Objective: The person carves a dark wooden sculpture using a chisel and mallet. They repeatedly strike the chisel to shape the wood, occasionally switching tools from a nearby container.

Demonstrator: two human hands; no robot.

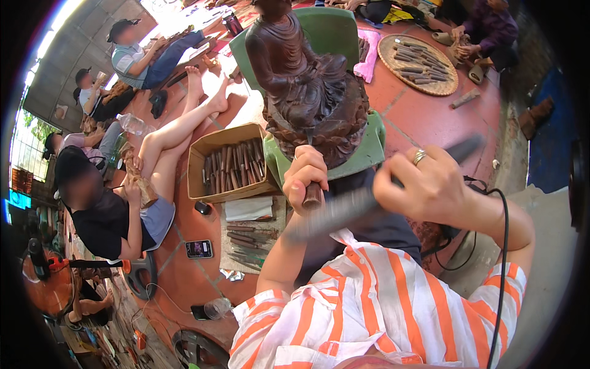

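Observation:
A dark brown carved wooden statue of a seated robed figure [298,80] rests on a green plastic chair [337,27] in front of me. My left hand [305,174] is closed around a carving chisel, whose brown handle end [313,197] points toward me; its blade end meets the lower base of the statue, mostly hidden by my fingers. My right hand [424,178] grips a dark bar-shaped mallet [341,212] near its middle. Motion smears the mallet, and its near end lies close by the chisel's handle end.
To the left stand a cardboard box [200,152] full of chisels and a mat with more chisels [246,243]. A phone [198,249] lies on the red tiles. A round woven tray [388,52] of tools sits far right. Seated people [101,209] carve nearby. A black cable [505,246] hangs by my right arm.

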